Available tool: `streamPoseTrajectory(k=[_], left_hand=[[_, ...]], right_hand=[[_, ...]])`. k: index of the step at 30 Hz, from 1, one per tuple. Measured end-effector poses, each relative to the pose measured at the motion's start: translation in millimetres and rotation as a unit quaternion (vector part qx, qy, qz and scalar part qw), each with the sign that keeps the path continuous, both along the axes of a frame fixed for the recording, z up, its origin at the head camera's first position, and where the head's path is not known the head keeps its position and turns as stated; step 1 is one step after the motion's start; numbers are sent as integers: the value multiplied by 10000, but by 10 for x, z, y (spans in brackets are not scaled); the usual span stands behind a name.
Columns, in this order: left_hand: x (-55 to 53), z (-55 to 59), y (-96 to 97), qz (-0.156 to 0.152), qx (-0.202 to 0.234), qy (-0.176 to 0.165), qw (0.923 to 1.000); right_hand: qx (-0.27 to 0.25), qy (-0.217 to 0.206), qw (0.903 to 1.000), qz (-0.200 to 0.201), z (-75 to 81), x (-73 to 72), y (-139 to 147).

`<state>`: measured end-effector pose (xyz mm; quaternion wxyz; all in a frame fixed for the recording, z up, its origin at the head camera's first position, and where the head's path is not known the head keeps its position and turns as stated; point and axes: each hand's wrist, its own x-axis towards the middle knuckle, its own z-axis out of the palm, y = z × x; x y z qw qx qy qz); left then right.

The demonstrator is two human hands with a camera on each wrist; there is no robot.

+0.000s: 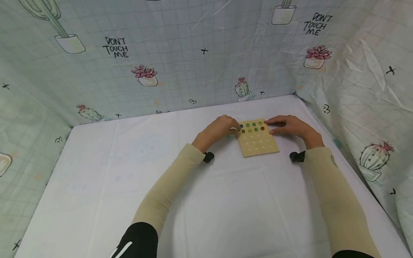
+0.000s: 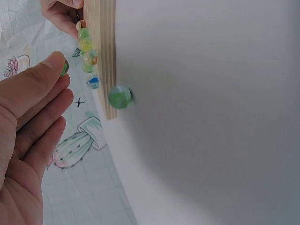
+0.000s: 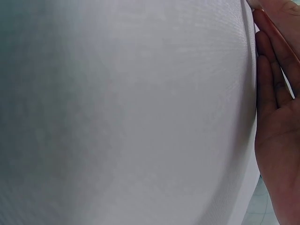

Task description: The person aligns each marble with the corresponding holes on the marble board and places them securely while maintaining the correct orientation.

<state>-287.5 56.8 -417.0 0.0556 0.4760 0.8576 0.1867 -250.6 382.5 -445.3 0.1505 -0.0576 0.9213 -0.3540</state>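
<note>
A pale wooden board (image 1: 259,146) with rows of small hollows lies flat on the white table. Glass marbles (image 1: 254,124) in green, blue and brownish tones sit in its two far rows; the near hollows are bare. At the board's left edge my left hand (image 1: 219,129) pinches a green marble (image 2: 64,69) between thumb and forefinger, close above the board. Another green marble (image 2: 120,97) lies on the table beside the board's left side, below that hand. My right hand (image 1: 292,128) rests at the right edge, fingertips and thumb touching the board near its far corner, fingers fairly straight.
White cloth covers the table (image 1: 155,172). Behind and at both sides hangs a printed curtain (image 1: 193,71) with cactus drawings. A black wrist camera (image 1: 209,157) sits at the left wrist, and another black camera (image 1: 296,157) at the right.
</note>
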Motion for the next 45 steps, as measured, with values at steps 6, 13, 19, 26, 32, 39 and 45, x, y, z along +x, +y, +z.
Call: streamPoseTrajectory(k=[6, 13, 19, 26, 32, 39, 45], left_hand=[[26, 24, 90, -71, -17, -49, 10000], [59, 13, 207, -20, -96, -133, 9999], [85, -19, 292, -35, -204, -159, 9997], [81, -40, 311, -92, -95, 46, 9999], [41, -48, 300, -281, -29, -49, 9996], [-19, -80, 279, -557, -59, -319, 9979], [-29, -90, 268, -596, -86, -306, 9977]], right_hand=[[-98, 3, 10000, -20, 4, 10, 2], [-155, 26, 9999, -4, 5, 16, 0], [-193, 25, 9998, -4, -1, 16, 8], [-351, 26, 9994, 11, 3, 17, 5], [-393, 27, 9992, 1, 26, 28, 1], [-457, 14, 9990, 15, 8, 12, 11], [-401, 16, 9992, 12, -25, 5, 19]])
